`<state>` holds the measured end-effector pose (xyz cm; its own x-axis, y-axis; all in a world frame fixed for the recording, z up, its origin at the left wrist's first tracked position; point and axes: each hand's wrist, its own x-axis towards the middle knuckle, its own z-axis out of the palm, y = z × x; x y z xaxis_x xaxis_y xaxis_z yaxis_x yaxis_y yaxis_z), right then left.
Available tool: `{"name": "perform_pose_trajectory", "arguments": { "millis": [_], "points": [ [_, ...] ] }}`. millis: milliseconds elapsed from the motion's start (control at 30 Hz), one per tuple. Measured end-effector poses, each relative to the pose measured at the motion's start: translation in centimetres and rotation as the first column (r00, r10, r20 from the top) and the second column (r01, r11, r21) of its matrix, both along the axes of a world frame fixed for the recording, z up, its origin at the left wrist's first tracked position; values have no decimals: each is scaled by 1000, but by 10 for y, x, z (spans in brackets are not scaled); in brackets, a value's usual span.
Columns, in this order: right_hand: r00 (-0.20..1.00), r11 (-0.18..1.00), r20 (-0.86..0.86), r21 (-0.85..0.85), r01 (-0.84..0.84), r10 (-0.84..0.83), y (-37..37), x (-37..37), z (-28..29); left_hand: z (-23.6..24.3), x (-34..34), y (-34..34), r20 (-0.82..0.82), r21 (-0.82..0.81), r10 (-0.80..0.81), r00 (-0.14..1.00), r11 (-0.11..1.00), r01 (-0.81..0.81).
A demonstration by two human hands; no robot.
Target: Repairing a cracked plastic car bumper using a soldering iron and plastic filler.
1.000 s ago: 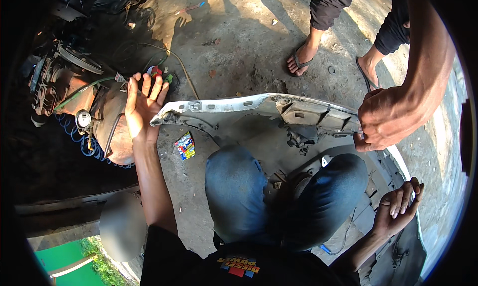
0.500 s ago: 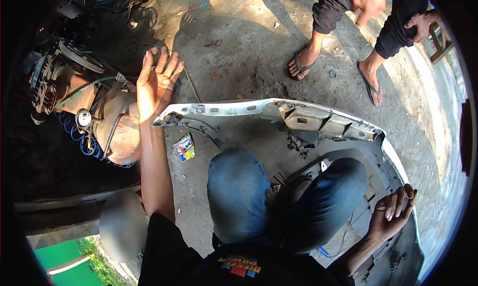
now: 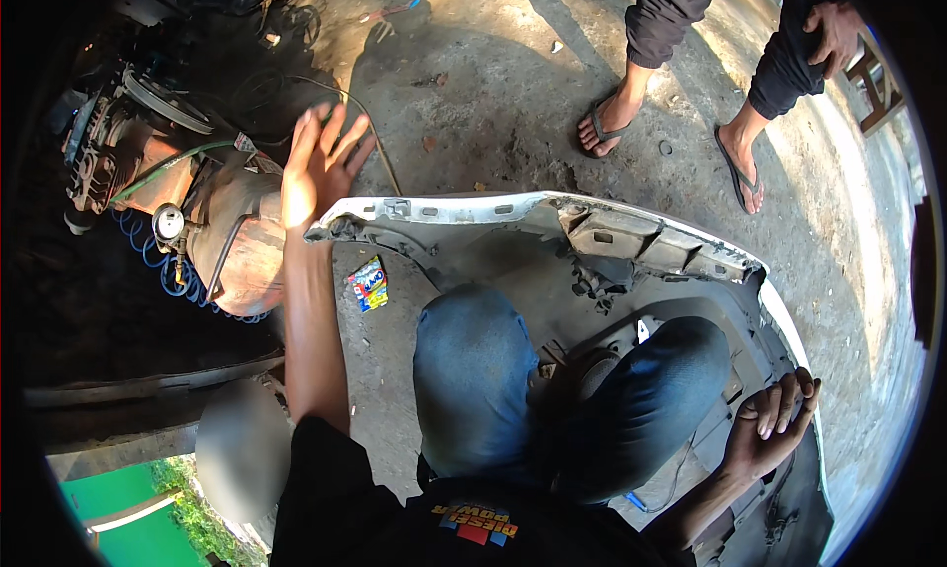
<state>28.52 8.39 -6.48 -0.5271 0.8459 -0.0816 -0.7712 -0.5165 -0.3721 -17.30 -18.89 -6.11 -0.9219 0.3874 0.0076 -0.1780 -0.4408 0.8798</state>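
Observation:
A white-edged car bumper (image 3: 464,209) lies in front of me with its grey hollow inner side up, curving round my knees. My left hand (image 3: 324,157) is raised at the bumper's left end, fingers stretched and spread, nothing in the palm. It is somewhat blurred; whether the wrist touches the bumper I cannot tell. On the right side, my right hand (image 3: 774,419) has its fingers bent around the bumper's rim. Under my right knee, a blue-handled tool (image 3: 636,501) with a thin cord lies by the bumper.
A rusty air compressor (image 3: 247,271) with a gauge and coiled blue hose stands at left. A colourful packet (image 3: 370,283) lies on the concrete floor (image 3: 493,103). Another person's sandalled feet (image 3: 607,125) are beyond the bumper. A blurred grey round shape (image 3: 242,449) is at lower left.
My left hand has tilted slightly to the right with its fingers spread wider. The other person's near hand has moved up, mostly out of the picture. My right hand stays at the rim.

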Motion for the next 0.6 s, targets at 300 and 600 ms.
{"name": "perform_pose_trajectory", "arguments": {
  "millis": [300,600],
  "points": [
    [998,998,12,43,-56,55,-1,-9,-6,-6,124,-48,-288,57,579,763,806,-590],
    [737,710,-291,-212,-671,610,-85,-57,30,54,170,3,-561,223,475,678,875,-429]
  ]
}}
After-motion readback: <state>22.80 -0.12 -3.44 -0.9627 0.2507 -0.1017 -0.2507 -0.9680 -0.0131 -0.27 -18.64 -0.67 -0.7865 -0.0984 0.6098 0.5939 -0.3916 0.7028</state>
